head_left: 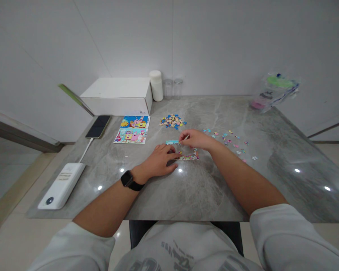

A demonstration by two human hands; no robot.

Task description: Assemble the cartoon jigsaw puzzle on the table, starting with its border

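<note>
A partly joined jigsaw puzzle (190,157) lies on the table in front of me, its coloured border pieces forming a frame. Resting on its left side, my left hand (163,160) has its fingers spread over the edge. My right hand (194,139) is above the upper part of the puzzle, thumb and forefinger pinched on a small puzzle piece mostly hidden by the fingers. Beyond the hands sits a heap of loose puzzle pieces (173,121). More scattered pieces (228,140) lie to the right, past my right forearm.
A cartoon picture sheet (132,130) lies at the left. Behind it stand a white box (115,97), a white bottle (156,86) and two clear glasses (173,89). A phone (98,127) is cabled to a white power bank (62,185). A plastic bag (274,93) stands at the back right.
</note>
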